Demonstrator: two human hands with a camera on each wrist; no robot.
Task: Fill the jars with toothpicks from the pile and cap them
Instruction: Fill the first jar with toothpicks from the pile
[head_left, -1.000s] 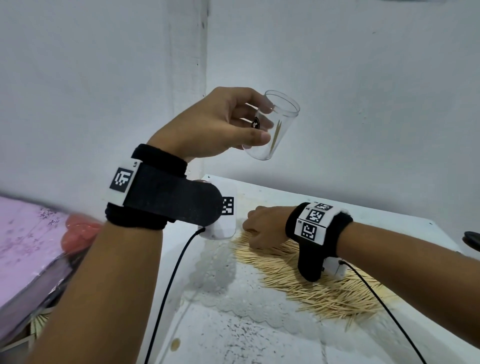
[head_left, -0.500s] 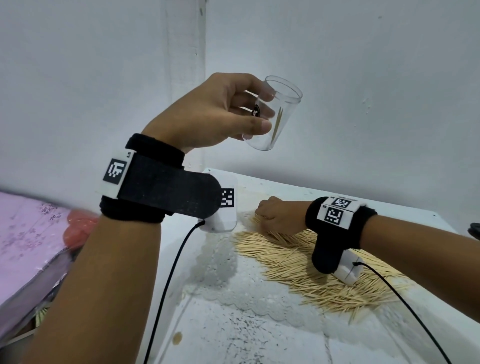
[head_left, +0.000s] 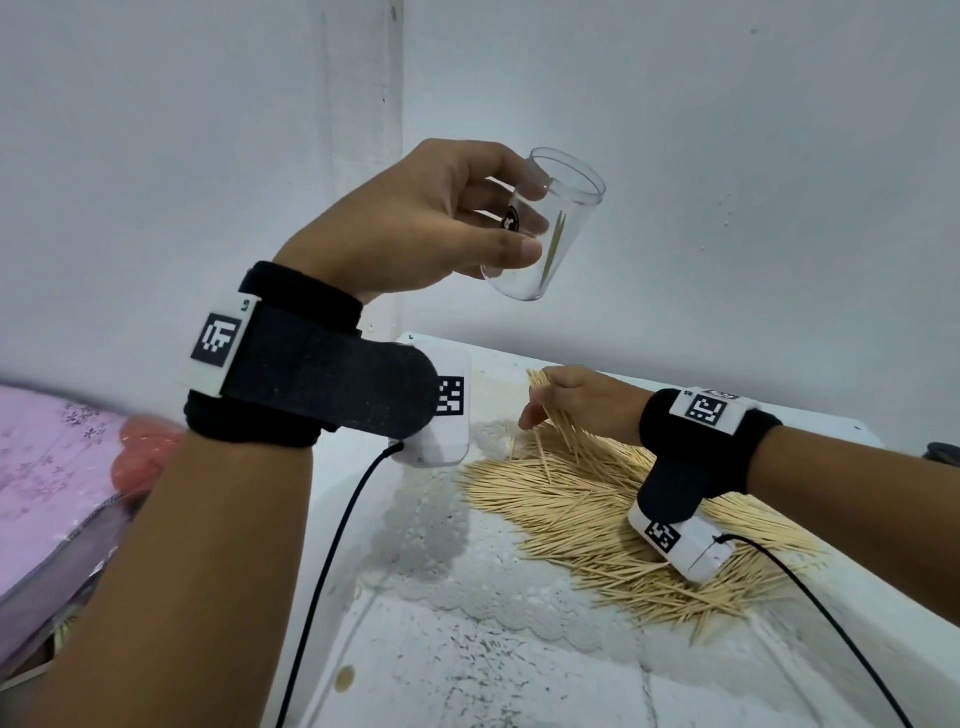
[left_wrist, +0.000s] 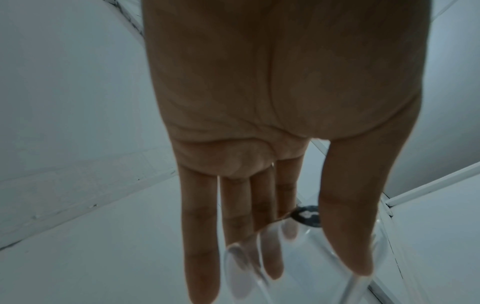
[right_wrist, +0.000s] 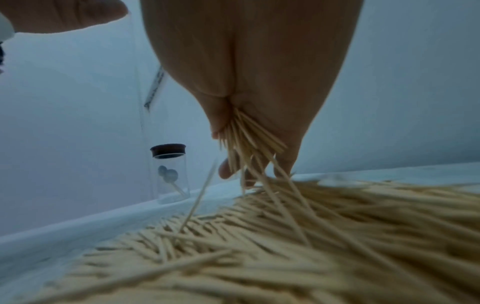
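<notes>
Left hand (head_left: 415, 228) has fingers and thumb curled round the wall of the open jar (head_left: 550, 228), held tilted well above the table (head_left: 519, 675) with what looks like one toothpick inside; right hand (head_left: 576, 402) is pinching a bundle of toothpicks (right_wrist: 246, 135) just above the pile (head_left: 623, 509), a few strays hanging loose. We'd judge the toothpicks light, stiff and slippery, prone to fanning out, so we should grip the bundle mid-length and keep it parallel. Clear jar is smooth and likely fragile, so we hold it round the body; a second capped jar (right_wrist: 170, 174) stands near the wall.
</notes>
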